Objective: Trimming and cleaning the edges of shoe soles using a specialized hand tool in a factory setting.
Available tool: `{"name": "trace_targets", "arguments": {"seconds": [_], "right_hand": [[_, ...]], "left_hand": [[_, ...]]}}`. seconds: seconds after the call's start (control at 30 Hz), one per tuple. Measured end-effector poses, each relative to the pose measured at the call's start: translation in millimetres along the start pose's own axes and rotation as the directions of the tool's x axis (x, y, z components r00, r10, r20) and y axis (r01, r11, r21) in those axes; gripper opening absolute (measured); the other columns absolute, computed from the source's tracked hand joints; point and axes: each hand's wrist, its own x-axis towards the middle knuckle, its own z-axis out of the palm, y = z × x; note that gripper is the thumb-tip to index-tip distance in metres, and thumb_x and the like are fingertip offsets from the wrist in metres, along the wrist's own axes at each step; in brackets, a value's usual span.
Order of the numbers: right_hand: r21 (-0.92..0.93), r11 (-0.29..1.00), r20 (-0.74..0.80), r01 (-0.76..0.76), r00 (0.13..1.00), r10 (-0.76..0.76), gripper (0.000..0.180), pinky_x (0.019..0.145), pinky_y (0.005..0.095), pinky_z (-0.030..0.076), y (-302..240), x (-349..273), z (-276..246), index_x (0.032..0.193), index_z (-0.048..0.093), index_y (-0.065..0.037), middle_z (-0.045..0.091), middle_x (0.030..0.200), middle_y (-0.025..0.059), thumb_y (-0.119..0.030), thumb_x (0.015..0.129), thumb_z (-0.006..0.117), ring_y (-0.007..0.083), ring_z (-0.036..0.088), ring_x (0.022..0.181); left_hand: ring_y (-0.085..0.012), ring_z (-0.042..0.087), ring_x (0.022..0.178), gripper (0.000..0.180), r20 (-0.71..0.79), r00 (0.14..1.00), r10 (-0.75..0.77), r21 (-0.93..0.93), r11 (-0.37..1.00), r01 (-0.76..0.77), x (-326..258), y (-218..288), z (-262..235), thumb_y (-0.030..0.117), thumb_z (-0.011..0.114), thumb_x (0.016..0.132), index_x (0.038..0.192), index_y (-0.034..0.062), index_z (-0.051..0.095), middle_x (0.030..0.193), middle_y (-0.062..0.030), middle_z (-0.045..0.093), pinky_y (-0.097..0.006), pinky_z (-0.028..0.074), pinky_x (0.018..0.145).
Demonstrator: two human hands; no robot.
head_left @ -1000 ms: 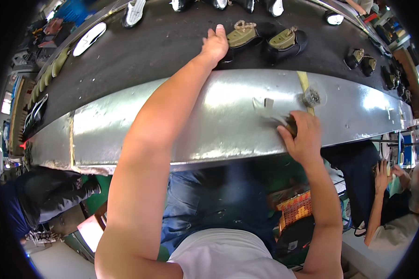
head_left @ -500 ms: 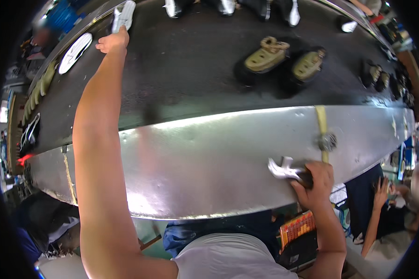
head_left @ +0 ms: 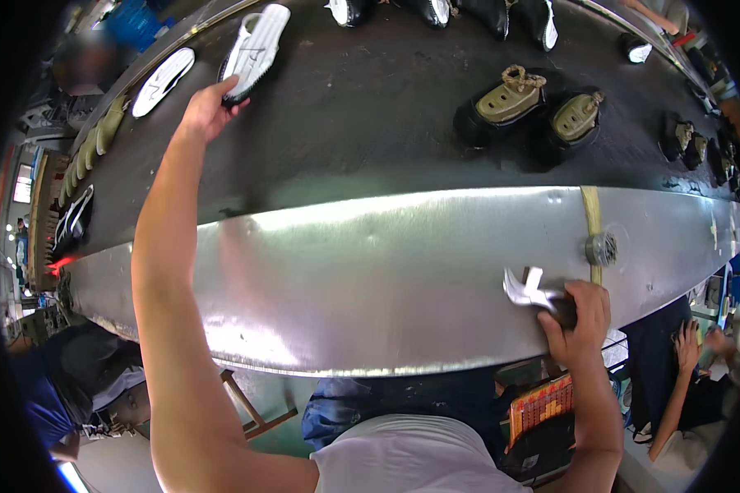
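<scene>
Since the earlier frame the left hand (head_left: 208, 109) has stayed stretched far out to the far left part of the dark conveyor belt (head_left: 370, 123), and the white shoe sole (head_left: 256, 48) is now lying closer to it, so that the fingers are touching the near end of this sole. The fingers are curling around that end, the thumb on one side, but I cannot tell how firmly they are pinching it. A second white sole (head_left: 164, 80) is lying just beside it, nearer to the left edge of the belt.

The right hand (head_left: 578, 316) is resting at the near edge of the metal counter (head_left: 370, 279), on its right part. Its fingers are pressed together around the dark handle of a small metal tool (head_left: 528, 287), and the shiny bright head of the tool is sticking out to the left over the counter. Just beyond it, a round metal knob (head_left: 601, 248) is sitting on a yellow strip (head_left: 589, 214) that is crossing the counter from the far edge.

On the belt, toward the far right, two olive shoes on black soles (head_left: 534, 107) are standing side by side, well apart from both hands. More dark shoes (head_left: 691, 144) are lying near the right end of the belt. Another person's hand (head_left: 692, 345) is showing below the right end of the counter.
</scene>
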Motion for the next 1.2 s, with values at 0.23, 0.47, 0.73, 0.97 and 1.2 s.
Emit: {"name": "trace_targets", "arguments": {"seconds": [0.23, 0.47, 0.73, 0.97, 1.2], "right_hand": [[-0.025, 1.0, -0.074, 0.007, 0.997, -0.008, 0.046, 0.086, 0.0462, 0.044, 1, -15, 6, 0.114, 0.057, -0.002, 0.062, 0.107, 0.0175, -0.029, 0.081, 0.075, 0.037, 0.058, 0.098], [0.33, 0.94, -0.105, -0.084, 0.987, 0.124, 0.053, 0.085, 0.0414, 0.047, -39, -65, -4, 0.123, 0.052, 0.001, 0.059, 0.111, 0.0173, -0.041, 0.092, 0.064, 0.0295, 0.058, 0.1], [0.883, -0.007, 0.468, -0.47, 0.88, 0.083, 0.071, 0.071, 0.0271, 0.052, -103, -174, 5, 0.133, 0.038, 0.004, 0.059, 0.102, 0.0077, -0.027, 0.082, 0.076, 0.0142, 0.061, 0.082], [0.868, -0.115, 0.491, -0.484, 0.87, 0.049, 0.073, 0.099, 0.0353, 0.047, -114, -188, 26, 0.13, 0.039, 0.003, 0.057, 0.126, 0.0127, -0.005, 0.073, 0.083, 0.0181, 0.056, 0.117], [0.804, 0.443, 0.456, -0.396, 0.889, -0.033, 0.087, 0.1, 0.0381, 0.045, -139, -179, 63, 0.132, 0.041, 0.005, 0.059, 0.125, 0.0205, -0.022, 0.066, 0.09, 0.0283, 0.058, 0.118]], "left_hand": [[-0.0288, 0.068, 0.096, 0.055, 0.27, 0.92, 0.284, -0.555, 0.826, -0.093, -302, -82, 66, 0.032, 0.066, 0.093, 0.131, -0.0046, 0.05, 0.115, -0.0175, 0.067, -0.042, 0.057, 0.085], [-0.0188, 0.055, 0.123, 0.098, 0.24, 0.92, 0.31, -0.326, 0.918, -0.224, -491, -160, 150, 0.022, 0.089, 0.071, 0.147, -0.0047, 0.035, 0.135, -0.0118, 0.056, -0.034, 0.042, 0.104], [-0.0184, 0.045, 0.132, 0.101, 0.409, 0.899, 0.158, -0.316, 0.948, -0.023, -600, -276, 186, 0.008, 0.083, 0.077, 0.155, 0.0002, 0.019, 0.145, -0.0135, 0.047, -0.033, 0.031, 0.112], [-0.0255, 0.027, 0.145, 0.112, 0.535, 0.817, 0.213, 0.048, 0.958, -0.281, -594, -312, 171, 0.026, 0.082, 0.08, 0.154, -0.0072, 0.006, 0.157, -0.0212, 0.027, -0.035, 0.019, 0.118], [-0.0188, 0.051, 0.121, 0.097, 0.432, 0.876, 0.216, -0.187, 0.971, -0.147, -532, -253, 192, 0.014, 0.08, 0.083, 0.155, 0.0119, 0.016, 0.132, -0.0113, 0.053, -0.036, 0.042, 0.105]]}}
